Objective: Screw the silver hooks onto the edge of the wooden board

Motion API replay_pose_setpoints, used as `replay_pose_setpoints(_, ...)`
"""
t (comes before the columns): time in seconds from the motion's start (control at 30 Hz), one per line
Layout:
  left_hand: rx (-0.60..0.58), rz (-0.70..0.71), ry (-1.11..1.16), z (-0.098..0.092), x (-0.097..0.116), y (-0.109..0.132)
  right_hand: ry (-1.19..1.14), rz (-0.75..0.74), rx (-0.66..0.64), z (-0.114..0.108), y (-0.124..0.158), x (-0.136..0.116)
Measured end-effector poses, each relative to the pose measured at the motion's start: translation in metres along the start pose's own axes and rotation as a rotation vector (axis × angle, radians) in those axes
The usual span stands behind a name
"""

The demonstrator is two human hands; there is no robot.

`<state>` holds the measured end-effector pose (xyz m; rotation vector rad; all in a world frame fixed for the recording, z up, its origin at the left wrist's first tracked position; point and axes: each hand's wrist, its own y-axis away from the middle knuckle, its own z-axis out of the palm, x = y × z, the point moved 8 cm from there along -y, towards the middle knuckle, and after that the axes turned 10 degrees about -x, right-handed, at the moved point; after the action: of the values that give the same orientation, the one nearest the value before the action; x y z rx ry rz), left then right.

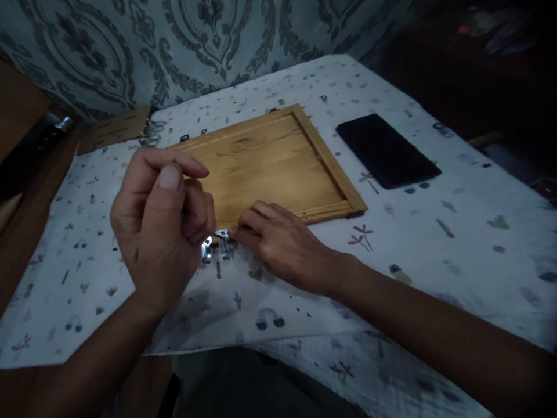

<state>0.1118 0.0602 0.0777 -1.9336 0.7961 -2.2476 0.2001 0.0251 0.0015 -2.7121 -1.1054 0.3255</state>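
Observation:
A rectangular wooden framed panel [256, 157] lies flat on the cloth-covered table. At its near edge sit two small shiny metal fittings [223, 244], partly hidden by my hands. My left hand [163, 215] is raised over the panel's near left part, thumb and fingers curled closed. Whatever it may be pinching is too small or hidden to name. Bent over the near edge of the panel, just right of the fittings, are the fingers of my right hand [282, 244]; its thumb cannot be made out clearly.
Right of the panel lies a black flat phone or tablet [387, 151]. A piece of brown cardboard [114, 130] rests at the back left, with several metal pieces [153, 132] beside it. Patterned fabric [209, 35] stands behind the table. Dark furniture edges the left side.

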Motion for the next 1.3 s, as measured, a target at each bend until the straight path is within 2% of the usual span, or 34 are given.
replay_pose_setpoints(0.23, -0.174, -0.102, 0.108, 0.003, -0.008, -0.014, 0.016, -0.016, 0.011, -0.001, 0.0, -0.002)
replay_pose_setpoints(0.47, -0.405, -0.169, 0.18, 0.012, -0.016, -0.024, 0.035, -0.009, 0.012, 0.0, 0.0, -0.001)
replay_pose_setpoints(0.6, -0.554, -0.162, 0.232, 0.018, -0.015, -0.025, 0.033, -0.012, 0.008, 0.0, 0.001, -0.001)
replay_pose_setpoints(0.67, -0.582, -0.177, 0.244, 0.02, -0.014, -0.024, 0.031, -0.012, -0.001, 0.0, 0.0, -0.002)
replay_pose_setpoints(0.83, -0.559, -0.224, 0.194, 0.019, -0.017, -0.024, 0.033, -0.01, -0.006, -0.001, -0.001, -0.002)
replay_pose_setpoints(0.97, -0.704, -0.22, 0.245, 0.028, -0.015, -0.021, 0.013, -0.015, -0.024, 0.0, -0.001, -0.002)
replay_pose_setpoints(1.17, -0.764, -0.206, 0.187, 0.027, -0.015, -0.016, 0.018, 0.001, -0.032, 0.0, -0.001, -0.001)
replay_pose_setpoints(1.3, -0.721, -0.19, 0.119, 0.023, -0.017, -0.018, 0.012, 0.0, -0.039, 0.001, -0.001, -0.001)
